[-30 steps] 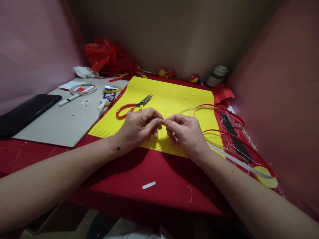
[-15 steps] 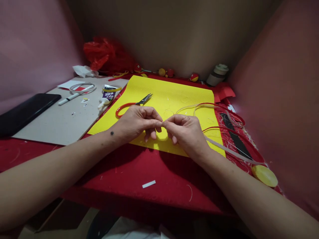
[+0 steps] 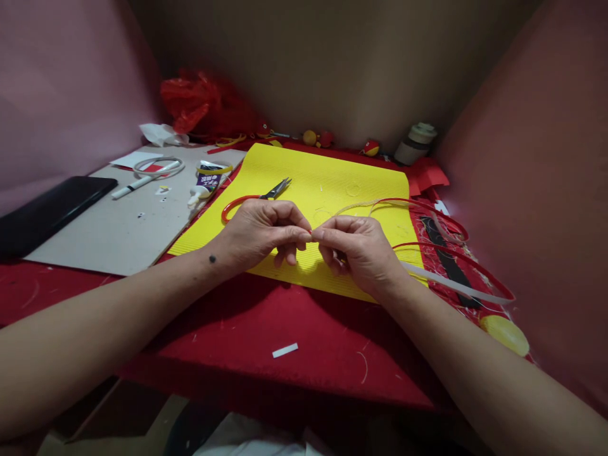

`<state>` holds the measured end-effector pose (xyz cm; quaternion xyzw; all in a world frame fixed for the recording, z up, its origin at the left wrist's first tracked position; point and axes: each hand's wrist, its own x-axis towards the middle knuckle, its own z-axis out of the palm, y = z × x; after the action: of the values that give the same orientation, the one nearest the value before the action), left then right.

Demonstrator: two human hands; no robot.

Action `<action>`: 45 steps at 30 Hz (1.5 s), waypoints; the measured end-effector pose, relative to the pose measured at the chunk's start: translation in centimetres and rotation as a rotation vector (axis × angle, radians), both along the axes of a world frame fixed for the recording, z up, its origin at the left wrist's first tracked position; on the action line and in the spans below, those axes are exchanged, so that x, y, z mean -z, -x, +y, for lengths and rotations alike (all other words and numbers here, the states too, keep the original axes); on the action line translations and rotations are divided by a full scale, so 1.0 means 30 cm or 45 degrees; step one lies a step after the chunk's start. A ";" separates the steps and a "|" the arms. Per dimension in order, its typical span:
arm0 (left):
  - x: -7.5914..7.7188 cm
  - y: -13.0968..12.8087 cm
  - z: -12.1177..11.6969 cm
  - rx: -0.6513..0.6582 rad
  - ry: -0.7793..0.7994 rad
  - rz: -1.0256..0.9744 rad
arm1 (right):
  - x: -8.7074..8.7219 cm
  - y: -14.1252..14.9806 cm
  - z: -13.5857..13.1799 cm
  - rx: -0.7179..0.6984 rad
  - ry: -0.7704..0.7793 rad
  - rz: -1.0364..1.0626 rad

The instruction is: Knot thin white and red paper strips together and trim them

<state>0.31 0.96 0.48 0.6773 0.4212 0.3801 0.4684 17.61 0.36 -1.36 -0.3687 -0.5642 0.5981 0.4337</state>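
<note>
My left hand [image 3: 259, 235] and my right hand [image 3: 361, 250] meet fingertip to fingertip above the near edge of a yellow corrugated sheet [image 3: 332, 183]. Both pinch the same tiny piece between thumb and forefinger; it is too small to name. A thin white strip [image 3: 456, 286] trails from under my right hand toward the right. Red-handled scissors [image 3: 254, 197] lie on the sheet just behind my left hand.
A grey board [image 3: 123, 231] on the left carries a white pen [image 3: 137, 183], a glue tube [image 3: 204, 187] and a coiled strip. A black tablet [image 3: 47, 212] lies far left. Red and pale strips [image 3: 427, 212] loop at right, a yellow disc [image 3: 506, 332] near them. A small white scrap [image 3: 285, 350] lies on the red cloth.
Both hands have shifted slightly while keeping their pinch together. The white strip at the right has lifted and swung a little. The scissors have not moved.
</note>
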 end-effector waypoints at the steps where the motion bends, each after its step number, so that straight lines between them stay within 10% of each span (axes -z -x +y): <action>1: 0.003 0.001 0.000 0.001 -0.008 -0.002 | 0.001 0.000 0.000 -0.002 0.001 -0.003; 11: 0.016 -0.010 -0.014 -0.064 -0.166 0.050 | -0.008 0.022 -0.007 0.133 0.035 -0.039; 33: -0.023 -0.031 -0.021 -0.109 0.285 -0.033 | 0.010 0.028 -0.007 0.254 -0.233 -0.284; 45: 0.044 -0.041 -0.020 -0.213 -0.147 0.242 | -0.005 0.046 -0.032 0.416 -0.192 -0.414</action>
<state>1.55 0.37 -0.84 0.6984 0.4961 0.3757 0.3534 16.22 -0.60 -1.22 -0.5131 -0.6025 0.4088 0.4545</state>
